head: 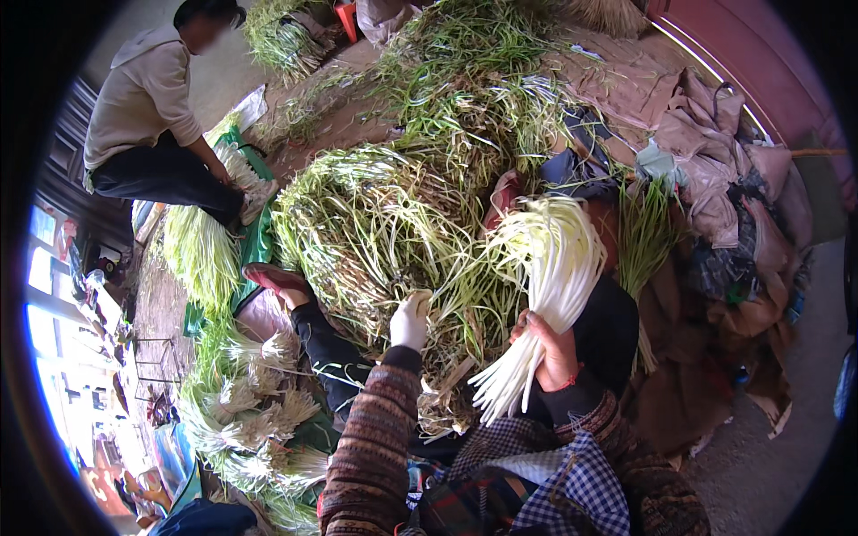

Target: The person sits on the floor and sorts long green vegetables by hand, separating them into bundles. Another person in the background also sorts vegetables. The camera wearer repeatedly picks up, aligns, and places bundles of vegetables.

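Note:
My right hand [553, 352], bare with a red cord at the wrist, grips a thick bundle of long white-stemmed greens [566, 268]. The bundle's pale yellow-green leaf tips bend over at the top, and its white ends fan out below the fist. My left hand [410, 323] wears a white glove and is over the near edge of a large heap of untrimmed greens [375, 234]. The left fingers look curled together; whether a stalk is between them cannot be told. Dry brown leaves and roots [446, 405] lie between my legs.
Several tied white-stemmed bundles [231, 402] lie at the left. Another person [144, 107] bends over more bundles [201, 251] on a green sheet [253, 228]. Loose greens [469, 40] cover the floor beyond the heap. Crumpled sacks [704, 181] and a green bunch [643, 231] lie right.

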Tool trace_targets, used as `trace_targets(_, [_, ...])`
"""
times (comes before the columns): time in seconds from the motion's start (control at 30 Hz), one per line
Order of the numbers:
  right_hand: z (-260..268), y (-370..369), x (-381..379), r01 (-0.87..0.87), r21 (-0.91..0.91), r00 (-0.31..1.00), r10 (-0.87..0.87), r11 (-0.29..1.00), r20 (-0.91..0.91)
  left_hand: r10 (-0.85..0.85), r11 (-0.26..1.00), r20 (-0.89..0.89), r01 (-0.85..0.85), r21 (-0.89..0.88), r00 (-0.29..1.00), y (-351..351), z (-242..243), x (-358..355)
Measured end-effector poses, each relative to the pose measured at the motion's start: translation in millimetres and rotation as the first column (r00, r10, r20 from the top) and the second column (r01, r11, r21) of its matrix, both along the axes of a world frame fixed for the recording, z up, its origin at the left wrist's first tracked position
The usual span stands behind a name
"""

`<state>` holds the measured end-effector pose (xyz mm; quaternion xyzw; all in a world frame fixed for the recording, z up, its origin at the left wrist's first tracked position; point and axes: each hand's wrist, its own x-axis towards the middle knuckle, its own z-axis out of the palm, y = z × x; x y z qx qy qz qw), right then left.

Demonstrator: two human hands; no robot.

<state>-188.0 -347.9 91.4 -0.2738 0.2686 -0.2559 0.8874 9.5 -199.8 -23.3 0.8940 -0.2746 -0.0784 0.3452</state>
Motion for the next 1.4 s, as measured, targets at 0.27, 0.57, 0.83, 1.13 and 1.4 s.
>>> trace_targets(0.27, [-22.2,8.8,11.4,-0.048,0.056,0.991,0.054,0.997,-0.121,-0.156,0.894,0.181,0.061,0.443,0.971,15.9,-23.9,21.3])
trace_targets(0.57, [-46.6,54.3,25.6,-0.292,0.074,0.931,0.301,0.954,-0.208,-0.166,0.974,0.332,0.206,-0.091,0.929,41.6,78.7,-65.5])
trace_targets(0.83, [-63.7,56.3,19.6,-0.228,-0.061,0.928,0.198,0.972,-0.314,-0.240,0.962,0.365,0.271,-0.036,0.899,40.7,71.7,-91.3])
trace_targets(1.13, [-54.4,33.4,7.5,-0.327,0.003,0.879,0.306,0.945,-0.365,-0.403,0.865,-0.261,0.271,-0.422,0.877,64.8,61.0,-85.7])
trace_targets(1.4, [-44.1,43.6,6.6,-0.358,-0.185,0.923,0.317,0.915,-0.216,-0.311,0.842,-0.213,0.165,-0.513,0.926,51.1,58.8,-93.3])
